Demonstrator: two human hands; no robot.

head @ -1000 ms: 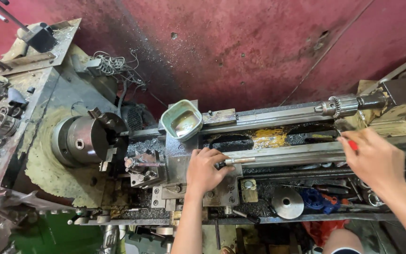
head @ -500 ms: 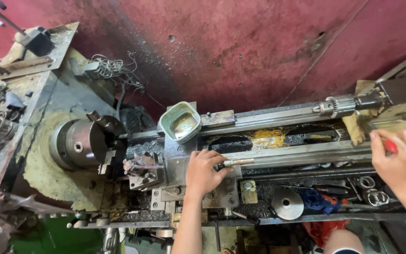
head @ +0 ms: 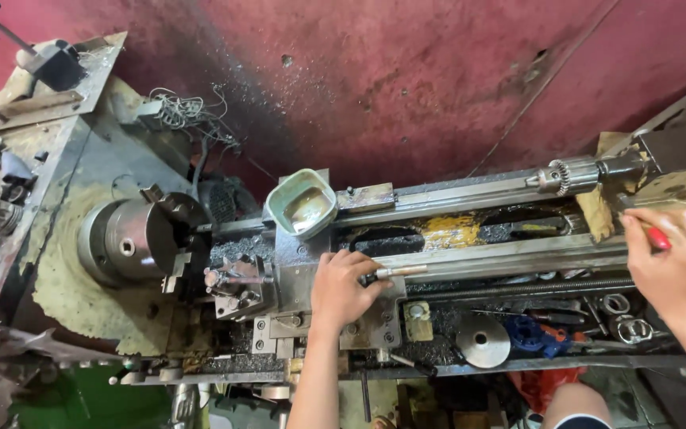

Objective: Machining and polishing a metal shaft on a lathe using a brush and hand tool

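The right hand (head: 676, 270) has moved right along the lathe (head: 470, 262), closed on a red handle (head: 657, 237); the left hand (head: 344, 287) stays gripping the carriage lever (head: 397, 272).

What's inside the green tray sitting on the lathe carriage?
The green tray holds a shallow pool of murky liquid. Whatever lies beneath the liquid's surface cannot be seen.

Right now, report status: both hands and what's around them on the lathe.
Left hand on the carriage, gripping a metal handle. Right hand at the tailstock end, closed on a red-tipped lever. Drill chuck and green bowl clear of both.
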